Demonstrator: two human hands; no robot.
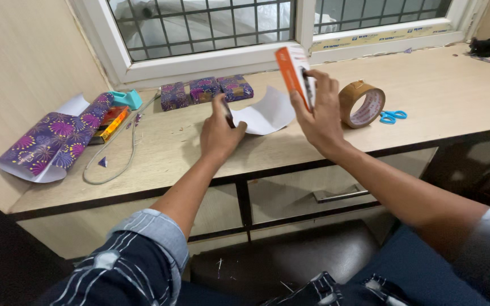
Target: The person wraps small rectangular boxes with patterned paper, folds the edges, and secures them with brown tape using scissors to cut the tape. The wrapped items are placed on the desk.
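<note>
My right hand (319,110) holds a small orange and white box (293,73) upright above the desk, fingers wrapped on its side. My left hand (219,133) rests on the desk and pinches the left edge of a sheet of wrapping paper (267,113), which lies white side up with its edges curling. The box hovers just over the right part of that sheet.
Three small boxes wrapped in purple patterned paper (205,90) sit by the window sill. A roll of purple wrapping paper (52,141) lies at left with an orange box, a teal tape dispenser (126,99) and a grey cord (126,153). Brown tape roll (361,105) and blue scissors (392,117) are at right.
</note>
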